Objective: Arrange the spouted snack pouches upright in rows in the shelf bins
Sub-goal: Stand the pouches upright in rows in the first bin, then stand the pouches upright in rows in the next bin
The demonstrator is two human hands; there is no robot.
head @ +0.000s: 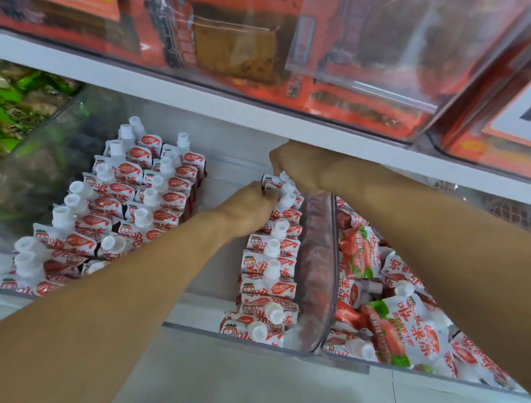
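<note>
Both hands, left hand and right hand, pinched a rear pouch; soft, light, probably slippery; best held beneath its stiff spout.

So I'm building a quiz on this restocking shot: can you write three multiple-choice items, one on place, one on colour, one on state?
1. Where do both hands meet?
A. back of the right-hand row
B. green packets
C. floor

2. What colour are the pouch caps?
A. green
B. white
C. black

3. How do the pouches in the bin on the right lie?
A. upright rows
B. loose heap
C. hung up

1 A: left hand and right hand pinch the back pouch of the right-hand row.
2 B: caps are white.
3 B: the heap lies jumbled.
</note>
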